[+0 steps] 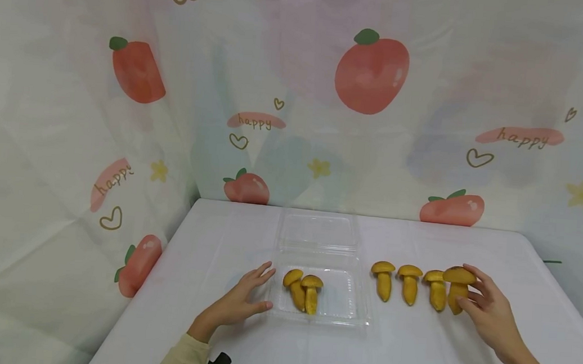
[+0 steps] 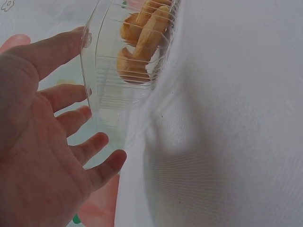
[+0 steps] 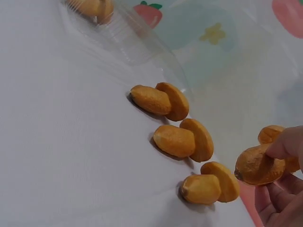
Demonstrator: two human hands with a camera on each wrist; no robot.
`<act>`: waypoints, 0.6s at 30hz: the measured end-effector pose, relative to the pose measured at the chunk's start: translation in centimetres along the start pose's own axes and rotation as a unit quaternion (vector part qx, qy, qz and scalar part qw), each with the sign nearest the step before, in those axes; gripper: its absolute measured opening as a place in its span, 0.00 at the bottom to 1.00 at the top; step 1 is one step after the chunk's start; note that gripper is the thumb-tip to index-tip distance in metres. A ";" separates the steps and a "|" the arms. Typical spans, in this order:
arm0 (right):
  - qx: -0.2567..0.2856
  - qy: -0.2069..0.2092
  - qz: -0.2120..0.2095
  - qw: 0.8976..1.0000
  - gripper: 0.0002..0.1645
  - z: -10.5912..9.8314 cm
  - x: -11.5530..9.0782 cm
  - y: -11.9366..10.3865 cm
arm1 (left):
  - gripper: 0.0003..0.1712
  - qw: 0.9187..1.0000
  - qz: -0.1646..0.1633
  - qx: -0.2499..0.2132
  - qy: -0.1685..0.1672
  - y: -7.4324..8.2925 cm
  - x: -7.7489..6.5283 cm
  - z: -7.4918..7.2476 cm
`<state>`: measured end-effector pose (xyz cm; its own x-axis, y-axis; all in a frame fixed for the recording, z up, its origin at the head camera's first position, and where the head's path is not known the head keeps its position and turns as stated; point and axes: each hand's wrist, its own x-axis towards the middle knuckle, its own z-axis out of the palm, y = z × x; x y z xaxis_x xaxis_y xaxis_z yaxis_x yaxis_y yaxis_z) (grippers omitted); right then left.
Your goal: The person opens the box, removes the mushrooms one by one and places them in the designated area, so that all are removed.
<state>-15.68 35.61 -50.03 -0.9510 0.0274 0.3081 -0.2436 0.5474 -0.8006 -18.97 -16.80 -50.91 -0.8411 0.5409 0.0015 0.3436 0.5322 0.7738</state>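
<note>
My right hand (image 1: 490,311) pinches a yellow-brown mushroom (image 1: 458,289) by its stem, thumb on one side and fingers on the other; the right wrist view shows this mushroom (image 3: 260,164) lifted off the table. To its left three more mushrooms (image 1: 409,284) lie in a row, caps pointing away from me. A clear plastic clamshell box (image 1: 345,315) stands with its lid folded back, and two mushrooms (image 1: 311,294) lie in its left half. My left hand (image 1: 240,299) has its fingers spread, with fingertips right at the box's left wall (image 2: 87,71).
A white cloth covers the table (image 1: 310,352). The hinged-back lid (image 1: 318,232) reaches toward the table's far edge, where a printed curtain (image 1: 292,165) hangs. Another curtain hangs along the left side.
</note>
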 end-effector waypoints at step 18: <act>-0.010 0.033 0.059 0.998 0.48 -1.8 -0.8 2.6 | 0.43 1.000 0.001 0.002 -0.002 0.0 0.0 0.0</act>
<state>-15.24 38.53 -51.45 -0.9579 0.1471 0.2465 -0.1268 0.5538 -0.8230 -18.93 -16.81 -50.88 -0.8386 0.5448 0.0014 0.3480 0.5338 0.7707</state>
